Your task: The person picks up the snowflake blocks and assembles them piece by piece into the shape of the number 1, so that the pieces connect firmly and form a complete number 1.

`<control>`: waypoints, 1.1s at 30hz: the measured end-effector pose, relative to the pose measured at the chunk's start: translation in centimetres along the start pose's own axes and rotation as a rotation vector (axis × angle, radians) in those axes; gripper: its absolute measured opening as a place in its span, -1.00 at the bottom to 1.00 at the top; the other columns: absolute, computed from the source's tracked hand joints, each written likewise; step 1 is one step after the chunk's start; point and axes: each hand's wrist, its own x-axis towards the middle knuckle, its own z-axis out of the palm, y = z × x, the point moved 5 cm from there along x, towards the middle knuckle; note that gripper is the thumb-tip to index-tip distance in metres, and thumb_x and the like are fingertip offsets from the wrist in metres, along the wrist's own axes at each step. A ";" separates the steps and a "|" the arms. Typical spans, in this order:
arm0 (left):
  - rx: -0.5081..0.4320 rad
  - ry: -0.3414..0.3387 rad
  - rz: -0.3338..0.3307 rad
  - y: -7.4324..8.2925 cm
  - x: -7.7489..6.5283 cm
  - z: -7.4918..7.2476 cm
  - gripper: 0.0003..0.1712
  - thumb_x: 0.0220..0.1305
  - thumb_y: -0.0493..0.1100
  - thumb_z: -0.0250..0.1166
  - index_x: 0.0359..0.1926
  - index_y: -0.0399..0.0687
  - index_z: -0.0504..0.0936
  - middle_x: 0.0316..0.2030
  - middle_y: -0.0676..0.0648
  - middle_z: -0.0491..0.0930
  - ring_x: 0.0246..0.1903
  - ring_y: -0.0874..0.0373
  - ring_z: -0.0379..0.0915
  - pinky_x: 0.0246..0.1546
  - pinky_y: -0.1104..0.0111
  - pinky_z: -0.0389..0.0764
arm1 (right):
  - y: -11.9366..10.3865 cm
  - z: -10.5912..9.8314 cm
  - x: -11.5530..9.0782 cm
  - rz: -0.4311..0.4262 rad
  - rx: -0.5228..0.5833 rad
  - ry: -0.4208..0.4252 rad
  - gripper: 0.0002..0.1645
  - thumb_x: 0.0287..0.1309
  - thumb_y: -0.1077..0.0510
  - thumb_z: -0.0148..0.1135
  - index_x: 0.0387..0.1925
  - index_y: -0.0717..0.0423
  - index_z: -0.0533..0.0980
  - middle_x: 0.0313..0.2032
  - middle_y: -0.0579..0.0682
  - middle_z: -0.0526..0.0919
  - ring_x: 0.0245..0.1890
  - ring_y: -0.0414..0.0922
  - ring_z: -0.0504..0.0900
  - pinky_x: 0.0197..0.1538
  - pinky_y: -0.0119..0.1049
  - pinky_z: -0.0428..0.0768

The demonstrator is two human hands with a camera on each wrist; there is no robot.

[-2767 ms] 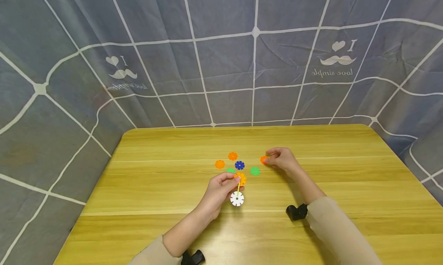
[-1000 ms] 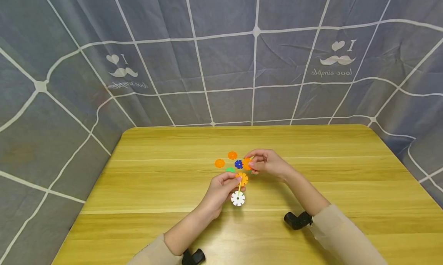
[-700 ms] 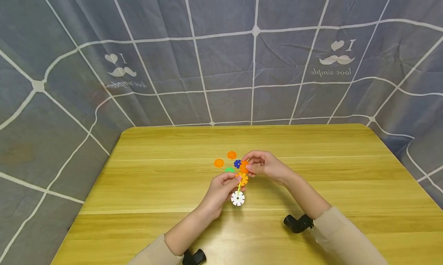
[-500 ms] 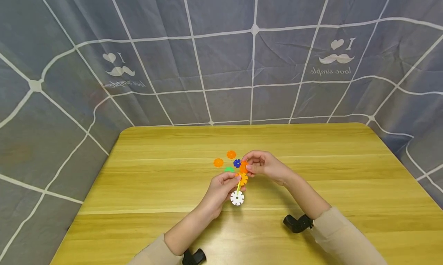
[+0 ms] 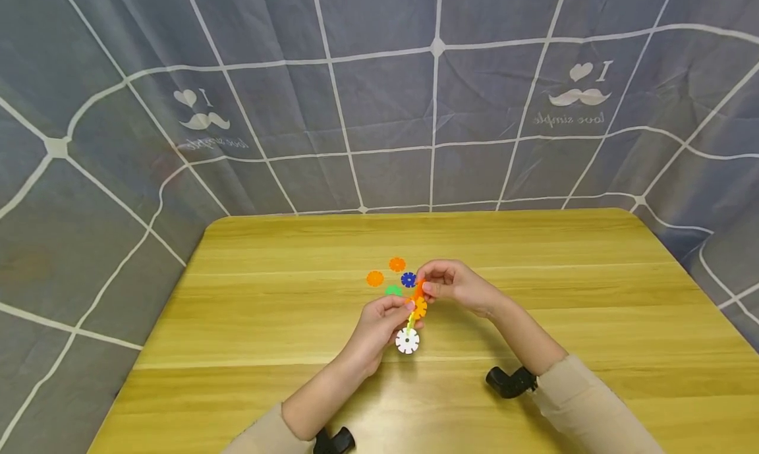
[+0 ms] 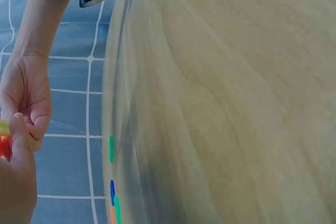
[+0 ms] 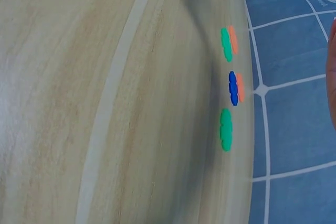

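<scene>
In the head view, my left hand (image 5: 375, 329) pinches a small chain of notched plastic discs above the table. A yellow-orange disc (image 5: 420, 308) is at its fingertips, a yellow-green disc (image 5: 410, 321) stands nearly edge-on below, and a white disc (image 5: 407, 340) hangs at the bottom. My right hand (image 5: 456, 286) pinches an orange disc (image 5: 419, 288), turned almost edge-on, against the top of the yellow-orange one. Whether their slots interlock is hidden by fingers. The left wrist view shows both hands meeting at the left edge, with part of the pieces cut off.
Beyond the hands lie two orange discs (image 5: 375, 279), a blue disc (image 5: 408, 280) and a green disc (image 5: 393, 290). Another green disc (image 7: 226, 129) shows in the right wrist view. A grey curtain (image 5: 379, 111) with white lines surrounds the wooden table (image 5: 267, 348).
My right hand has brought the orange disc leftward from the table's right side to the left hand's chain. That disc has turned from face-on to nearly edge-on. The left hand has stayed nearly still.
</scene>
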 end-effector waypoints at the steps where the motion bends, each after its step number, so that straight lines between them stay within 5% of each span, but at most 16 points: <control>1: 0.008 0.007 0.004 0.1 0.0 -0.1 -0.72 0.33 -0.26 0.13 -0.10 -0.47 0.47 -0.29 -0.14 0.65 -0.37 0.14 0.62 -0.28 0.45 0.59 | 0.0 0.0 0.1 -0.009 -0.005 -0.008 -0.67 0.24 0.34 0.09 -0.17 0.64 0.31 -0.41 -0.04 0.55 -0.45 -0.20 0.47 -0.31 -0.40 0.53; 5: 0.058 0.042 0.022 0.5 0.0 -0.3 -0.73 0.33 -0.26 0.13 -0.12 -0.48 0.48 -0.28 -0.18 0.65 -0.34 0.04 0.64 -0.27 0.44 0.59 | -0.5 0.1 0.4 -0.056 -0.036 -0.042 -0.77 0.24 0.33 0.09 -0.22 0.53 0.40 -0.39 -0.06 0.56 -0.44 -0.20 0.48 -0.30 -0.38 0.54; 8: 0.084 0.067 0.026 0.9 0.1 -0.4 -0.76 0.32 -0.27 0.13 -0.15 -0.46 0.50 -0.32 -0.16 0.65 -0.35 0.00 0.64 -0.28 0.43 0.59 | -0.9 0.2 0.7 -0.101 -0.069 -0.063 -0.91 0.25 0.33 0.09 -0.26 0.24 0.52 -0.39 -0.08 0.56 -0.44 -0.20 0.47 -0.31 -0.38 0.53; 11: 0.086 0.084 0.027 1.2 0.1 -0.3 -0.79 0.31 -0.28 0.14 -0.19 -0.43 0.52 -0.38 -0.12 0.64 -0.36 -0.01 0.64 -0.29 0.44 0.58 | -1.2 0.3 0.9 -0.132 -0.083 -0.060 -0.81 0.24 0.31 0.10 -0.27 -0.02 0.56 -0.40 -0.10 0.56 -0.45 -0.21 0.46 -0.34 -0.40 0.52; 15: 0.074 0.104 0.023 1.1 -0.3 -0.3 -0.81 0.30 -0.30 0.15 -0.23 -0.43 0.52 -0.41 -0.10 0.64 -0.36 -0.04 0.64 -0.35 0.47 0.57 | -1.1 0.6 0.6 -0.170 -0.091 -0.049 -0.91 0.22 0.29 0.14 -0.28 0.16 0.57 -0.40 -0.13 0.58 -0.46 -0.21 0.49 -0.34 -0.41 0.54; 21: 0.044 0.113 0.001 0.4 -1.0 -0.2 -0.85 0.29 -0.32 0.14 -0.26 -0.42 0.52 -0.41 -0.09 0.64 -0.36 -0.05 0.64 -0.41 0.50 0.54 | -0.9 1.1 0.0 -0.221 -0.147 -0.082 -0.71 0.20 0.30 0.15 -0.26 0.58 0.43 -0.38 -0.16 0.61 -0.45 -0.15 0.55 -0.31 -0.28 0.62; 28: 0.037 0.126 -0.003 0.7 -1.0 -0.3 -0.85 0.29 -0.33 0.14 -0.25 -0.42 0.52 -0.40 -0.09 0.63 -0.36 -0.05 0.64 -0.38 0.49 0.56 | -1.0 1.2 0.2 -0.234 -0.125 -0.080 -0.80 0.19 0.39 0.11 -0.26 0.57 0.43 -0.39 -0.13 0.59 -0.45 -0.23 0.51 -0.34 -0.39 0.58; 33: 0.014 0.130 -0.017 0.7 -1.0 -0.3 -0.82 0.30 -0.33 0.13 -0.20 -0.46 0.51 -0.31 -0.20 0.64 -0.39 0.03 0.64 -0.31 0.45 0.58 | -0.7 1.4 0.1 -0.237 -0.086 -0.049 -0.84 0.19 0.40 0.11 -0.25 0.17 0.55 -0.38 -0.12 0.61 -0.44 -0.25 0.53 -0.34 -0.42 0.57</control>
